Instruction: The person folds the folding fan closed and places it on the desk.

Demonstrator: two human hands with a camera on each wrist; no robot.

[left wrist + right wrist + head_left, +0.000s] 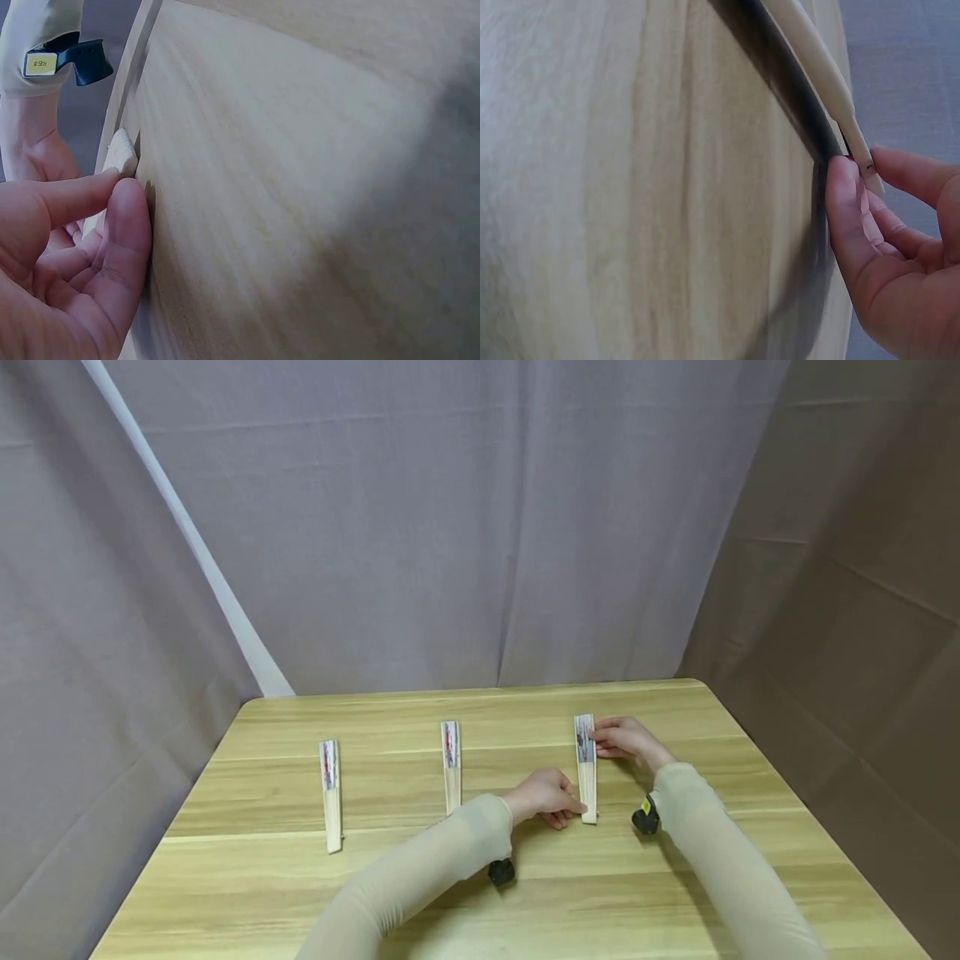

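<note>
Left hand (546,796) pinches folded fan (586,768) near end; right hand (624,739) pinches far end

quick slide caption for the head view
Both hands, left hand and right hand, pinch the rightmost of three folded fans on a wooden table.

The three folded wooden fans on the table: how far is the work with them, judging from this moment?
Nothing looks finished: all three fans lie closed. The left folded wooden fan and the middle folded wooden fan lie untouched on the light wooden table. In hand is the right folded wooden fan: the left hand pinches its near end, the right hand its far end. Whatever is to be done with all three fans is still left.
</note>
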